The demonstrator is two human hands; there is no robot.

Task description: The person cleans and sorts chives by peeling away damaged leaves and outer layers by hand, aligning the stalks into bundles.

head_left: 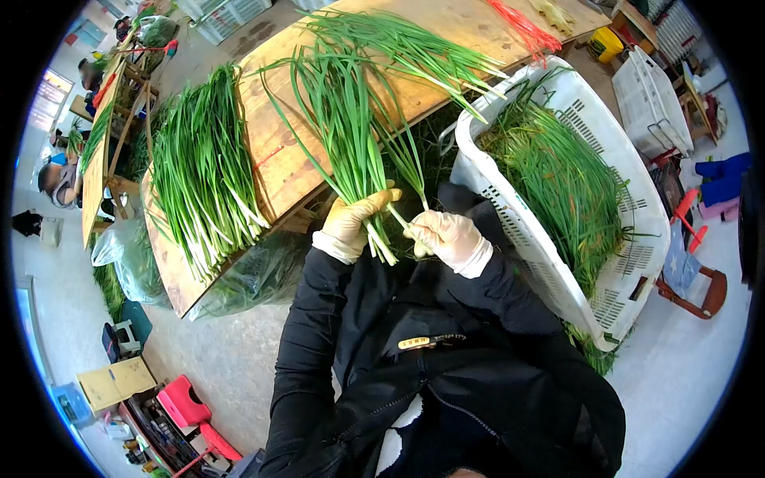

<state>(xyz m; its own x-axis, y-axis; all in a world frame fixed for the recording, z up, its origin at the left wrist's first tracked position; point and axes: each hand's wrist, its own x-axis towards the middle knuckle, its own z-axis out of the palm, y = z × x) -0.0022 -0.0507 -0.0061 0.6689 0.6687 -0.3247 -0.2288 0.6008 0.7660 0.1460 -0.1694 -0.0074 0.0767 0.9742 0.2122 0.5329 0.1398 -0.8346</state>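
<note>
A wooden bench (287, 187) stretches beyond the left grip (351, 219); a white crate (641, 187) of greens (558, 175) stands just beside the right grip (450, 237); a leafy bunch (343, 135) is clasped in the left grip, and a few stalks (417, 179) are pinched in the right

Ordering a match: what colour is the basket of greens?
The basket is white; see the head view.

A hand could pass over the strip of bare wood on the table (288, 171) between the left pile of greens (203, 159) and the held bunch (355, 151), but on the right the way narrows — the white crate (522, 223) raises its wall there, with stalks of the far bundle (406, 48) jutting toward its rim.
</note>
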